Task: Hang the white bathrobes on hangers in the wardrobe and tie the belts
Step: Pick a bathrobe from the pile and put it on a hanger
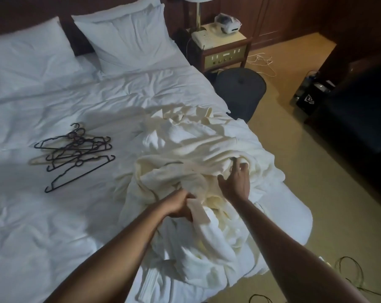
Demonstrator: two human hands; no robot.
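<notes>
Two bare hands work at the heap of white bathrobes (198, 171) near the bed's (54, 215) right edge. Left hand (180, 206) grips a flat cream belt strip (199, 209) at the heap's near side; right hand (235, 182) lies just beyond it, fingers (237, 164) spread loosely on a fold, clasping nothing. Heap spills over the mattress corner toward the carpet (294, 149). Black hangers (76, 154) lie well apart to the left on open sheet. Beyond, pillows (128, 36), nightstand (224, 51).

Hotel bedroom (bed (76, 88), nightstand (224, 51))
</notes>
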